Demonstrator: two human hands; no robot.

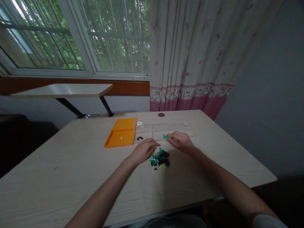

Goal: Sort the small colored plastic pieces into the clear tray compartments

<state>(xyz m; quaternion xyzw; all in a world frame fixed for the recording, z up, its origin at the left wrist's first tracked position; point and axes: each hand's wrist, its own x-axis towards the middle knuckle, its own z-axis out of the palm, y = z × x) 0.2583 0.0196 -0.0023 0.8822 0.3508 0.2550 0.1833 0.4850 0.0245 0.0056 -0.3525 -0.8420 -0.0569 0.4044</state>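
Observation:
A small heap of tiny coloured bricks point(160, 159) in blue, green, yellow and black lies on the pale wooden table point(71, 164). My left hand point(143, 150) rests curled at the heap's left edge; whether it holds a piece is hidden. My right hand point(181, 141) pinches a small green brick point(165, 136) over the near edge of a clear compartment tray point(163, 128). A dark brown piece point(139, 138) lies in the tray's left compartment. A few pale pieces sit at the tray's right end.
An orange lid point(122, 136) lies flat against the tray's left side, with a tiny white piece on it. A round cable hole point(161, 114) is at the table's far edge. Behind are a folding shelf point(64, 90), a window and a pink-hemmed curtain point(190, 91).

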